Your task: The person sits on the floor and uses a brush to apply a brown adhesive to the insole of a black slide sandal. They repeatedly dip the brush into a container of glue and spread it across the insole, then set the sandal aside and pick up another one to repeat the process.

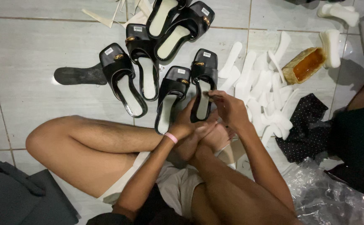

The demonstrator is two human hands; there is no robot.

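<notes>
Two hands work one black slide sandal (202, 85) lying lengthwise, toe away: left hand (185, 124) grips its heel, right hand (230, 109) pinches a small tool (213, 97) over the insole, on grey floor tiles (44, 50).

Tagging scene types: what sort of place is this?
Likely an informal home sandal-making workshop on a tiled floor: unfinished black sandals, a pile of white insoles, an open tub of amber glue.

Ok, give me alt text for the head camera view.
A person sitting on a tiled floor holds a black sandal with the left hand while the right hand works a thin tool inside it; more sandals and white insoles lie around.
</notes>
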